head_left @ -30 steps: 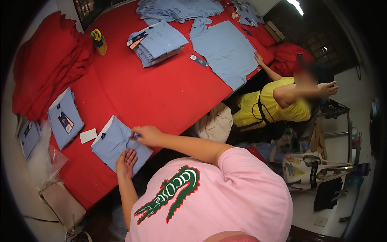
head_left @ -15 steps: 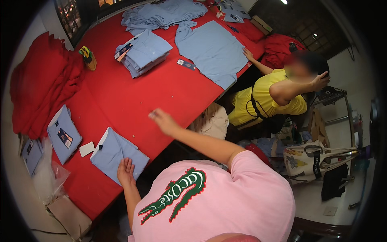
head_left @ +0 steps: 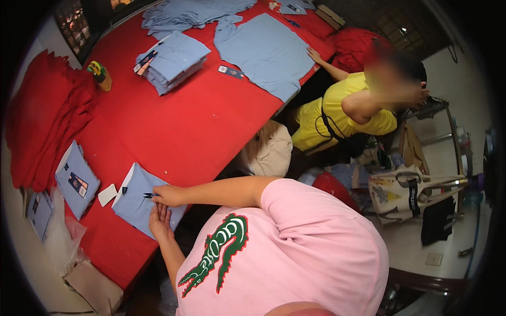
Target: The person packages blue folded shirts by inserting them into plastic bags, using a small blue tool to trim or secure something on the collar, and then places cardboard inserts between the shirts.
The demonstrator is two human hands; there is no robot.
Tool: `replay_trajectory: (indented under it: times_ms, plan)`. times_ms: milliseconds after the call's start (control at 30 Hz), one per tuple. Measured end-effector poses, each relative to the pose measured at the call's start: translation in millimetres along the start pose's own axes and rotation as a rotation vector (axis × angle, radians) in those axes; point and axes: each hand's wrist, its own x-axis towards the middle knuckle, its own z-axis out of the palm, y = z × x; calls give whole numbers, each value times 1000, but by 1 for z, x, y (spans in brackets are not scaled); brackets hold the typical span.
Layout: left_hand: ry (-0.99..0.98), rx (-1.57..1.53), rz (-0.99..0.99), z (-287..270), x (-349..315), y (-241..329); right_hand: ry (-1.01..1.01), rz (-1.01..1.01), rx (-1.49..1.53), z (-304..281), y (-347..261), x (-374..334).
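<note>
The right hand is now poising over the folded blue shirt, pinching dark-tipped thread snips; a moment ago it was reaching out over the red surface, off to the shirt's right. So the tips are pointing across the cloth now, and attention is, I'd judge, returning to this one garment. The left hand is resting on the shirt's near part, fingers loosely extended, gripping nothing I can see. A white card is lying just left of the shirt
</note>
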Motion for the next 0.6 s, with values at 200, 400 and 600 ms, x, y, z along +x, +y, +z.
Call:
replay_trajectory:
  times_ms: [200, 400, 600]
  plan:
    - [15, 35, 17, 3, 2, 1, -29, -2, -21, 1, 2, 1]
    - [76, 27, 85, 1, 6, -10, -82, 3, -239, -5, -14, -6]
    - [50, 14, 98, -6, 9, -15, -60, 51, -286, -9, -16, -22]
